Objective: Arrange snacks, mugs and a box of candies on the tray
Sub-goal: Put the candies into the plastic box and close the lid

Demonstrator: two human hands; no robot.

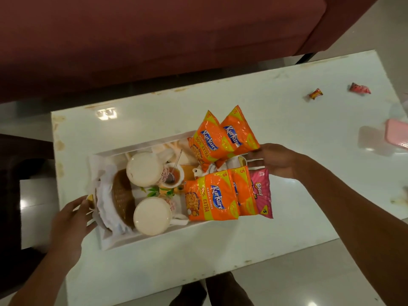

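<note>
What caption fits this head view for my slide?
Both hands, left hand and right hand, grip the ends of a white tray loaded with two mugs and snack packets.

White tray (114, 241) at frame centre on a glossy white table (287, 120). Inside: two mugs (144, 168) at centre-left, a wicker basket (121, 197) lined with white cloth at left, orange Kurkure packets (209, 197) and one pink Bingo packet (262, 193) piled at right. Left hand (72, 219) on the tray's left end, right hand (276, 160) at its right end. Two wrapped candies (315, 93) at upper right. Dark red sofa (154, 36) across the top.
</note>
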